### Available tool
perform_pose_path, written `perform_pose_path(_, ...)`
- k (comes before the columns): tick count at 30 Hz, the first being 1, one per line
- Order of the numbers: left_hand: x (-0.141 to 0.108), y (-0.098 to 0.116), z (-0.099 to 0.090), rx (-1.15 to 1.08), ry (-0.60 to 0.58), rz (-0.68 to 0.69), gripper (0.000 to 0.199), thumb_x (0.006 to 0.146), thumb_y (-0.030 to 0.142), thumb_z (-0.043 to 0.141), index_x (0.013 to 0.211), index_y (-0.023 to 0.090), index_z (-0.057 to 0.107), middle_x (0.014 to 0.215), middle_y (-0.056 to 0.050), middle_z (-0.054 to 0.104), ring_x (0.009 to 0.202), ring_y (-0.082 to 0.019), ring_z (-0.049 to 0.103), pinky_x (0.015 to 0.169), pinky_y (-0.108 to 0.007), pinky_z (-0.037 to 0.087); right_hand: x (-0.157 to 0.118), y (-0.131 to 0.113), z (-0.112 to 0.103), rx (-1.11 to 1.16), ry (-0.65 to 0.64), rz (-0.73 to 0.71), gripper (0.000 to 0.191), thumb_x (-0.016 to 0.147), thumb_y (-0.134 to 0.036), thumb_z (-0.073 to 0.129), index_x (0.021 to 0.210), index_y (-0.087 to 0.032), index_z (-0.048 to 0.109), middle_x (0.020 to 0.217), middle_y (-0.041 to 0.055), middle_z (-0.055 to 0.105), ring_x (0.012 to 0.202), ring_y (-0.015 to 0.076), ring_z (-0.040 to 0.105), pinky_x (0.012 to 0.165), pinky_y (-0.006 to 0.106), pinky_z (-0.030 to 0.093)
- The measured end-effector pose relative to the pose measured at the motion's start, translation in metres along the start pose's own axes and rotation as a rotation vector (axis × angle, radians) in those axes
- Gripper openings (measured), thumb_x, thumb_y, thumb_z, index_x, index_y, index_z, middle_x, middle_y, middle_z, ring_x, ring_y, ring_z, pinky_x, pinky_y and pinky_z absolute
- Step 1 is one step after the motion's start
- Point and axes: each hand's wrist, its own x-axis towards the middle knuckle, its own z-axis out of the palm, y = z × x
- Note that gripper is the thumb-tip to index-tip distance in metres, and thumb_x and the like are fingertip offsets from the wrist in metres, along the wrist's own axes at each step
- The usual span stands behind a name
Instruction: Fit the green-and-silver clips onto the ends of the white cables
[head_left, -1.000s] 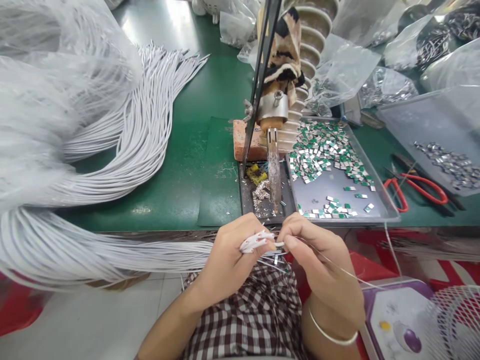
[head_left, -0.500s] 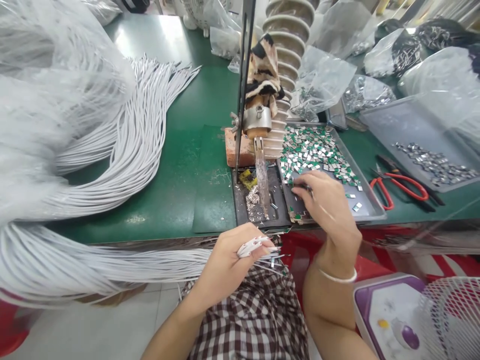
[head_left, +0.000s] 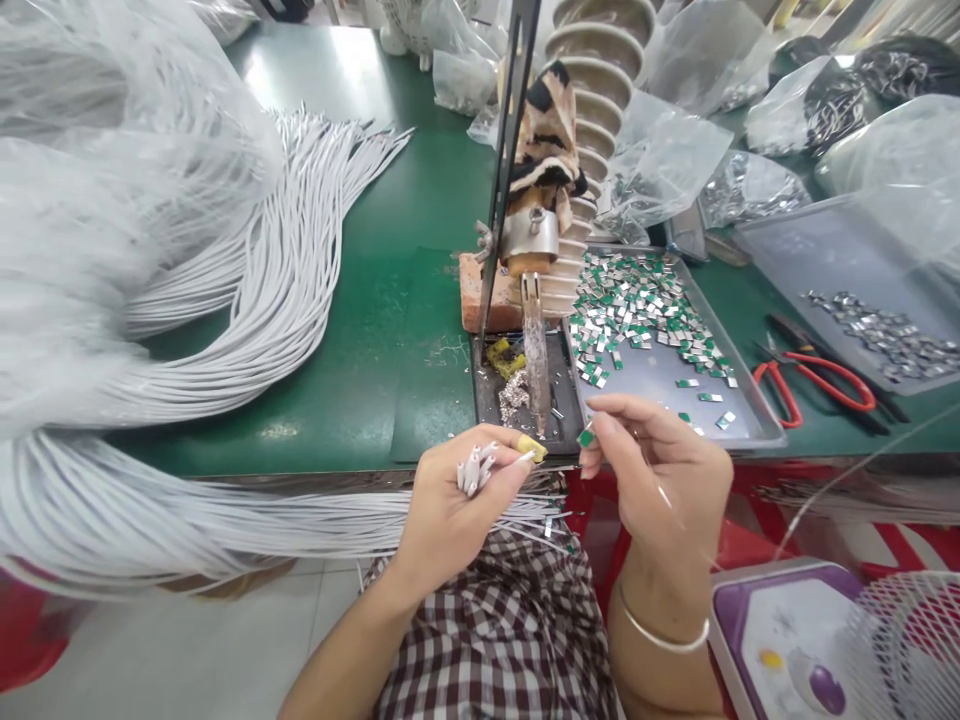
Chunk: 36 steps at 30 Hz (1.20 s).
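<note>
My left hand (head_left: 457, 495) is closed round several white cables (head_left: 478, 468), their cut ends poking out above the fist. One cable end lies between the thumb and the index finger, which wears a yellow finger cover (head_left: 532, 447). Between the thumb and fingers of my right hand (head_left: 660, 470) is a small green circuit board (head_left: 586, 437), a short gap to the right of that cable end. Just beyond the hands, a soldering iron (head_left: 534, 350) points down over a dark tray (head_left: 562, 380) with solder bits in it.
A metal tray (head_left: 645, 375) of small green boards lies behind my right hand. Red-handled pliers (head_left: 814, 375) and a grey tray (head_left: 840, 250) of metal parts are further right. White cable bundles (head_left: 300, 290) cover the left; a brick (head_left: 480, 290) sits behind the iron.
My right hand has come back from the board tray toward my left hand, bringing a small green board. My left hand has turned, raising one cable end between thumb and index finger.
</note>
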Motion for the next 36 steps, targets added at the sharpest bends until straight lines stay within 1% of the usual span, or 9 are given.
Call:
perform_pose_path(5,0.004,0.005,0.002,0.021,0.023,-0.006,0.02,0.087,0.011,0.06,0.069,0.018,0.068,0.088,0.0,0.078,0.076,-0.011,0.07,0.071,-0.019,0.051,-0.019,-0.002,0.014,0.008,0.043,-0.068,0.016,0.082,-0.014,0.073,0.09,-0.027,0.072,0.068,-0.0078,0.07,0.055,0.005,0.067,0.056,0.012,0.055)
perform_pose_path(9,0.004,0.006,0.002,0.035,0.039,-0.005,0.021,0.088,0.013,0.06,0.07,0.017,0.069,0.09,-0.002,0.079,0.075,-0.012,0.071,0.071,-0.02,0.052,-0.024,0.003,0.017,-0.158,0.061,-0.16,0.009,0.081,-0.017,0.074,0.084,-0.025,0.072,0.072,-0.0057,0.072,0.06,0.007,0.068,0.062,0.017,0.057)
perform_pose_path(14,0.006,0.008,0.003,0.047,0.057,0.007,0.02,0.085,0.011,0.06,0.069,0.017,0.07,0.088,-0.003,0.079,0.074,-0.014,0.071,0.069,-0.022,0.053,-0.028,0.004,0.022,-0.086,0.06,-0.124,0.011,0.086,-0.017,0.069,0.094,-0.023,0.073,0.069,-0.0028,0.071,0.054,0.01,0.067,0.053,0.02,0.058)
perform_pose_path(18,0.007,0.01,0.005,0.018,0.081,0.018,0.019,0.081,0.008,0.061,0.066,0.017,0.069,0.083,-0.003,0.079,0.071,-0.014,0.07,0.066,-0.022,0.054,-0.031,0.004,0.027,-0.087,0.1,-0.128,0.008,0.084,-0.018,0.07,0.09,-0.023,0.072,0.07,-0.0018,0.073,0.055,0.0118,0.069,0.053,0.021,0.059)
perform_pose_path(23,0.006,0.012,0.005,0.026,0.081,-0.001,0.02,0.082,0.008,0.059,0.067,0.017,0.068,0.084,-0.002,0.078,0.07,-0.012,0.069,0.066,-0.02,0.053,-0.036,0.004,0.029,-0.09,0.105,-0.137,0.011,0.085,-0.017,0.07,0.094,-0.023,0.071,0.075,-0.0021,0.074,0.057,0.0106,0.069,0.056,0.021,0.058)
perform_pose_path(26,0.007,0.013,0.005,0.043,0.09,0.007,0.019,0.082,0.009,0.06,0.066,0.018,0.066,0.084,0.0,0.078,0.07,-0.012,0.068,0.067,-0.02,0.052,-0.036,0.005,0.028,-0.098,0.13,-0.15,0.008,0.088,-0.017,0.065,0.093,-0.022,0.068,0.067,-0.0044,0.069,0.053,0.0085,0.064,0.051,0.02,0.053)
perform_pose_path(30,0.008,0.017,0.004,0.07,0.098,0.007,0.018,0.082,0.011,0.06,0.067,0.018,0.067,0.082,0.0,0.077,0.067,-0.012,0.066,0.064,-0.021,0.05,-0.03,0.007,0.027,-0.177,0.254,-0.345,0.01,0.088,-0.013,0.063,0.088,-0.022,0.068,0.072,-0.0023,0.07,0.062,0.0113,0.067,0.059,0.025,0.057)
perform_pose_path(32,0.009,0.02,0.003,0.079,0.099,0.001,0.017,0.083,0.012,0.06,0.068,0.018,0.067,0.079,0.0,0.076,0.064,-0.012,0.064,0.061,-0.021,0.049,-0.027,0.007,0.028,-0.198,0.285,-0.423,0.019,0.091,-0.01,0.058,0.099,-0.022,0.069,0.082,0.0003,0.074,0.072,0.0147,0.073,0.067,0.029,0.062)
perform_pose_path(36,0.01,0.023,0.004,0.094,0.085,0.004,0.017,0.084,0.014,0.059,0.069,0.018,0.067,0.076,-0.001,0.075,0.065,-0.013,0.065,0.06,-0.022,0.048,-0.026,0.003,0.027,-0.228,0.275,-0.503,0.028,0.092,-0.007,0.054,0.112,-0.023,0.066,0.088,0.0009,0.076,0.076,0.0165,0.075,0.067,0.03,0.065)
